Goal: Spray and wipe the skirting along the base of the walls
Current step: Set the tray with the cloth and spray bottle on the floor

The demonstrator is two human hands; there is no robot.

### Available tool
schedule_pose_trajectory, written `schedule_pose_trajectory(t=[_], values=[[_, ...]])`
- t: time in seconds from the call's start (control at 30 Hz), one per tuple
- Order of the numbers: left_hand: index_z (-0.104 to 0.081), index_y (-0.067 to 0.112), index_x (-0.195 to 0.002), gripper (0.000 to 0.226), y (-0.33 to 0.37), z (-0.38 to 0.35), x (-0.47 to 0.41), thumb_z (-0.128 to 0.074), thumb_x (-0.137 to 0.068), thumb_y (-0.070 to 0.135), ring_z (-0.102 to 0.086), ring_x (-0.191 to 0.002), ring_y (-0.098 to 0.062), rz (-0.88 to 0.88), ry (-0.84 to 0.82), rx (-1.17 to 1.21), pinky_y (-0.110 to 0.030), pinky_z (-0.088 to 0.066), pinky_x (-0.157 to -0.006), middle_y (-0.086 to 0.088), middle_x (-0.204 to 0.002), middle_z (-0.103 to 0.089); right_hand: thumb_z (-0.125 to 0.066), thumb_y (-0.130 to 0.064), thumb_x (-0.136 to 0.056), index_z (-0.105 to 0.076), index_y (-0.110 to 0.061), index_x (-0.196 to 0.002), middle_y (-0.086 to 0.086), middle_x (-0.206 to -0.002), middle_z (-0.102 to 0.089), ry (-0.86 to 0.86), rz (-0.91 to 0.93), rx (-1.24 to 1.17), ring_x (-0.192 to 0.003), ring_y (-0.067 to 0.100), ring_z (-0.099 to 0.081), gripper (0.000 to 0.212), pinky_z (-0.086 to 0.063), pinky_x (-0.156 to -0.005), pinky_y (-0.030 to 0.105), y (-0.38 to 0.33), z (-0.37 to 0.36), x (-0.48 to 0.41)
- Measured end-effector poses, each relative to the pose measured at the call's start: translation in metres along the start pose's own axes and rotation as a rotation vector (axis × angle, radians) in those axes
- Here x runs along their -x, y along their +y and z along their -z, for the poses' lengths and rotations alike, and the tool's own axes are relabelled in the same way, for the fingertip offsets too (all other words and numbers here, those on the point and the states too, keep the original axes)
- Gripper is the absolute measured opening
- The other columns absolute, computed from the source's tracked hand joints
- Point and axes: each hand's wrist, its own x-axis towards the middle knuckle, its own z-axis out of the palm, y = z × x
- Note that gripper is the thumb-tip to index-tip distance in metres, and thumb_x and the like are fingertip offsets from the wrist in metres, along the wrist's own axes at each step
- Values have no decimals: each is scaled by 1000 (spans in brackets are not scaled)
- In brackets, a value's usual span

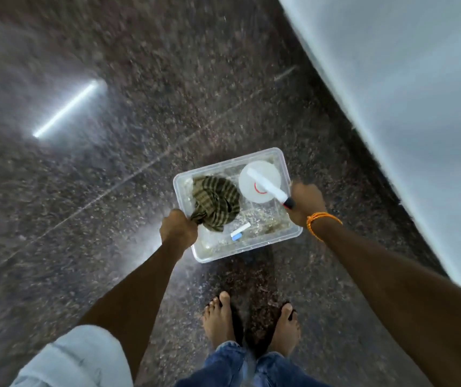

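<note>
A clear plastic tub (285, 239) is held above the floor in front of me. My left hand (178, 228) grips its left rim, closed over a corner of the green striped cloth (216, 201) that lies inside. My right hand (306, 203) grips the right rim. A white spray bottle (258, 182) stands in the tub's far right corner, its nozzle pointing toward my right hand. A small white and blue item (240, 231) lies on the tub's bottom. The dark skirting (369, 152) runs along the base of the white wall (408, 88) on the right.
The floor is dark speckled polished stone (112, 177) with a bright tube-light reflection (66, 108) at the left. My bare feet (221, 319) stand just below the tub. The picture is blurred by motion.
</note>
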Motion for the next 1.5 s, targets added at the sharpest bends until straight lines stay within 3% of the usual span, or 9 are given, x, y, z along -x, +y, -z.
schedule_pose_trajectory(t=[0.1,0.23,0.47,0.67,0.77,1.1,1.23,1.37,1.5], values=[[-65,3,-102,26,27,71,22,-56,-87,23,-66,-94,-34,-43,35,12,-39,-57,-79,-13,-102,-70,-66,-16,-89,-45,5,-126,31,-121,-59,13,26,24,-114,51,-55,48,-46,-90,49,-38,66,14],[-64,1,-102,28,60,156,35,-55,-87,22,-63,-100,-40,-31,93,89,-43,-56,-84,-21,-106,-68,-59,-11,-91,-49,4,-120,32,-116,-61,89,51,-85,-108,50,-58,34,-47,-86,47,-89,150,21],[-62,-2,-112,35,111,261,21,-60,-89,24,-60,-109,-41,2,142,116,-40,-50,-87,-24,-114,-64,-55,-14,-95,-50,2,-122,28,-120,-61,129,151,-66,-110,47,-59,31,-47,-86,45,-166,255,-8],[-68,-3,-106,28,127,315,-41,-62,-86,16,-64,-104,-39,5,215,127,-42,-52,-87,-25,-106,-68,-70,-13,-88,-49,3,-123,27,-125,-59,137,238,43,-116,45,-57,44,-47,-93,48,-232,300,-62],[-69,-3,-103,28,122,330,-87,-66,-83,17,-63,-105,-41,-3,237,154,-45,-51,-92,-26,-105,-68,-70,-13,-88,-50,3,-123,27,-124,-60,193,281,56,-116,44,-58,43,-47,-95,47,-262,304,-96],[-71,-2,-97,28,105,328,-293,-75,-77,17,-66,-97,-36,-62,267,259,-44,-55,-86,-23,-97,-70,-58,-17,-96,-55,2,-125,23,-129,-60,229,368,109,-121,40,-55,35,-46,-97,42,-348,236,-276],[-71,-2,-93,25,105,320,-327,-74,-79,19,-65,-82,-30,-63,257,287,-33,-47,-66,-19,-89,-69,-61,-17,-94,-56,1,-125,24,-129,-60,230,361,144,-119,40,-57,36,-48,-95,42,-359,221,-311],[-69,2,-88,22,101,315,-378,-77,-77,20,-65,-86,-31,-63,273,301,-32,-47,-67,-16,-90,-68,-60,-18,-94,-55,0,-126,25,-129,-58,249,384,143,-117,41,-57,37,-48,-93,42,-380,200,-360],[-70,2,-80,20,102,315,-420,-79,-73,18,-67,-78,-31,-108,297,307,-30,-47,-60,-16,-82,-69,-57,-14,-95,-55,1,-125,24,-129,-58,285,421,146,-119,40,-56,34,-48,-93,41,-392,192,-392]])
